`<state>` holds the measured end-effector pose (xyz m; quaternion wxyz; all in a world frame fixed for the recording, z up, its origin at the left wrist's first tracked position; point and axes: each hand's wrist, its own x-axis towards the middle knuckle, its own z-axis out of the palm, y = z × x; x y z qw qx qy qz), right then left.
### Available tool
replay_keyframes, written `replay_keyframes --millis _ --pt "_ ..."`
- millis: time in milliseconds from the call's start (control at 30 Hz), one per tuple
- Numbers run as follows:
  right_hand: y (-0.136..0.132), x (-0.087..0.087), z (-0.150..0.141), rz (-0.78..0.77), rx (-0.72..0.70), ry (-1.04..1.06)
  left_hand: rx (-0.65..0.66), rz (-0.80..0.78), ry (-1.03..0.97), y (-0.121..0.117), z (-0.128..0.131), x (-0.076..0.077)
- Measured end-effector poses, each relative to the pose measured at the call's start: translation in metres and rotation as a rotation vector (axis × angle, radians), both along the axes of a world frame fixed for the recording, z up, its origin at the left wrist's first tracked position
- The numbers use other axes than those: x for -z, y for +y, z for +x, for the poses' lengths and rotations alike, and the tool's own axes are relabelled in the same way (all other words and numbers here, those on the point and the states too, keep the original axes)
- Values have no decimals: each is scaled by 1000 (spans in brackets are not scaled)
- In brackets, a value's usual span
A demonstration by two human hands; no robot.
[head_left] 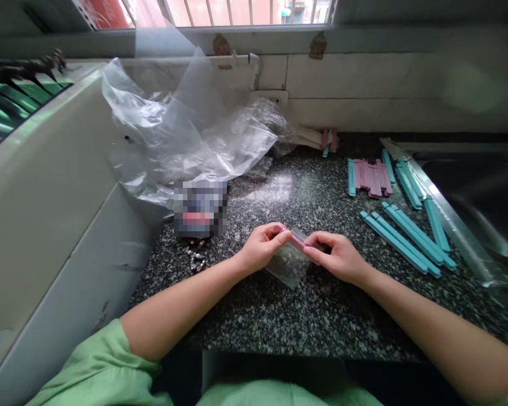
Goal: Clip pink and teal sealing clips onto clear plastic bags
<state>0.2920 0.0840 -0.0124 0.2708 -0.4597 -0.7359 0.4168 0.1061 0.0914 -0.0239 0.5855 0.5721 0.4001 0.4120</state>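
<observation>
A pink bag sealing clip [297, 241] is held between my two hands above the speckled counter. My left hand [260, 243] pinches its left end between thumb and fingers. At the other end, my right hand [336, 254] grips it with thumb and curled fingers. A small clear plastic bag [288, 268] hangs below the clip, its top edge at the clip. Whether the clip is fully closed on the bag I cannot tell. To the right lie several long turquoise clips [410, 239] and a row of shorter pink clips [372, 177].
Large crumpled clear plastic bags [195, 129] stand at the back left. Before them lie a blurred-out packet [198, 208] and a beaded string [197, 256]. A metal sink [482, 203] is at right. More clips [329, 141] lie by the tiled wall.
</observation>
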Motion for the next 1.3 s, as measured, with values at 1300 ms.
replay_keyframes --millis 1300 --pt "17 17 -2 -52 103 206 -299 -16 -330 5 4 15"
